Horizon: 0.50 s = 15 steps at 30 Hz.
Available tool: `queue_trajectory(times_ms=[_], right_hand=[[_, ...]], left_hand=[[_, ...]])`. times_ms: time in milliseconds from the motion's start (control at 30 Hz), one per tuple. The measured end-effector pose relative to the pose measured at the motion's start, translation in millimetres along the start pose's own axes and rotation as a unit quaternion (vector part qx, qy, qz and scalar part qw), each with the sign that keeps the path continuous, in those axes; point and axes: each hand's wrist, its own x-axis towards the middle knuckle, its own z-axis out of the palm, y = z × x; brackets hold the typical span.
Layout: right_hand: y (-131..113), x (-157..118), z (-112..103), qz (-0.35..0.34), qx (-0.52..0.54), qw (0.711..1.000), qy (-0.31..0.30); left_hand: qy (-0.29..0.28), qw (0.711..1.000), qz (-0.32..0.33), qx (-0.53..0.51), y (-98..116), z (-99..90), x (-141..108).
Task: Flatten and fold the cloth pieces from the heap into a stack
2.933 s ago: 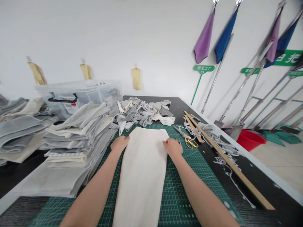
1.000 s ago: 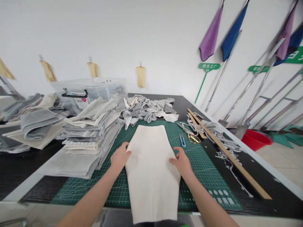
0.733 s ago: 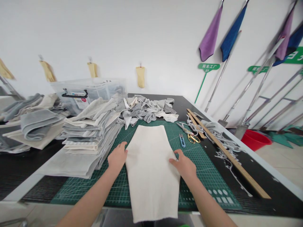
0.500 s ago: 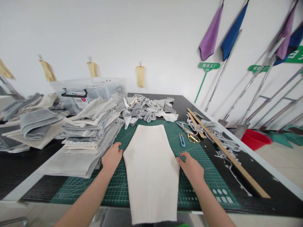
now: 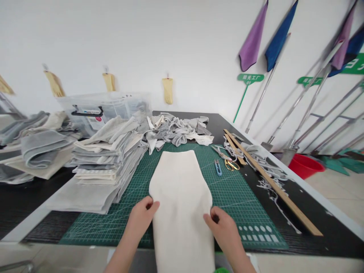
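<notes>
A long cream cloth piece [image 5: 180, 189] with a narrower far end lies on the green cutting mat [image 5: 244, 204], its near end hanging past the table edge. My left hand [image 5: 143, 212] pinches its left edge between thumb and fingers. On the opposite edge my right hand [image 5: 223, 225] pinches the cloth the same way. Slightly raised, the cloth's side edges curve up near both hands. To the right on the mat lie blue thread snips [image 5: 218, 167] and gold-handled scissors [image 5: 231, 164].
A tall stack of folded grey and cream cloths [image 5: 99, 167] stands at left, with a clear plastic bin [image 5: 113, 106] behind. Grey scraps [image 5: 179, 129] are heaped at the back. Wooden strips [image 5: 273, 182] and loose cords [image 5: 275, 197] lie right. A red basin [image 5: 305, 165] sits on the floor.
Both hands have moved nearer to me along the cloth's sides and closed on its edges. The cloth's middle has bowed, and its near end now reaches below the view.
</notes>
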Motion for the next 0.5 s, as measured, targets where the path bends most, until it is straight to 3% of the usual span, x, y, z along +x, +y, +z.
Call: queue_trajectory(times_ms=[67,133,200,267,400,500], right_hand=[[-3,1,3,0.067,0.231,0.970,-0.042],[-5,-1,6,0.145,0.441,0.882,-0.077],[-8,-4,7,0.200,0.568,0.793,-0.093],[-10,-9,6,0.237,0.626,0.733,-0.122],[-11,-19,6,0.256,0.675,0.666,-0.189],[-10,-25,8,0.238,0.675,0.668,-0.203]], left_hand=[[-0.065,0.969,-0.065,-0.229,3,2.6,-1],[-0.119,0.899,-0.126,-0.402,8,3.9,-6],[-0.153,0.845,-0.162,-0.487,14,3.4,-14],[-0.173,0.822,-0.179,-0.512,20,1.5,-24],[-0.225,0.807,-0.187,-0.513,26,-2.0,-40],[-0.254,0.804,-0.191,-0.503,24,-1.5,-50]])
